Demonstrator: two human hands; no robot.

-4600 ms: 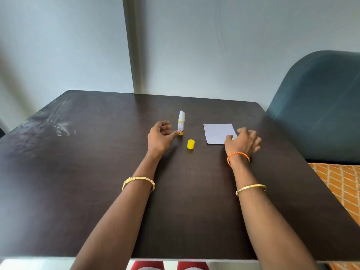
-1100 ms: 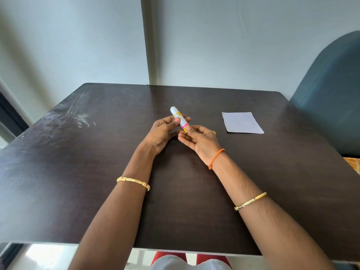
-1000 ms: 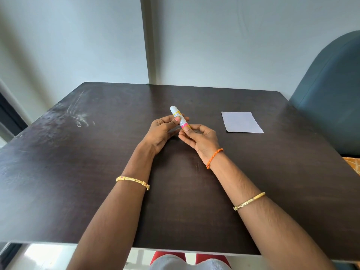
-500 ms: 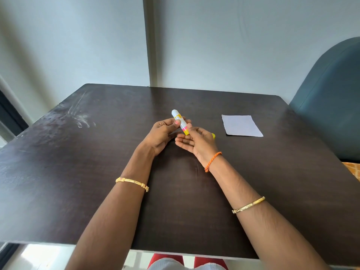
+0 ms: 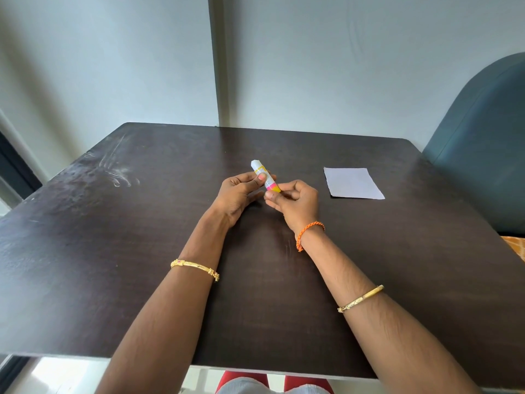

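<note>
Glue stick held between two hands just above the middle of a dark wooden table, seen from the wearer's head camera. Its long axis runs on a slant: the white rounded end points up and away toward the far left, while the yellow end sits lower and nearer, toward the right. The left hand pinches the tube round its middle, with the thumb on the near side by the pink band and the fingers curled behind. The right hand has its fingertips closed on the yellow end. Thumb and fingers cover much of the label and the base, leaving only the white upper part fully in view. A white sheet of paper lies flat on the table to the right, near the right hand but apart from it. A blue-grey chair back stands at the table's right edge. Pale scuff marks streak the far-left tabletop. An orange thread band circles the right wrist.
</note>
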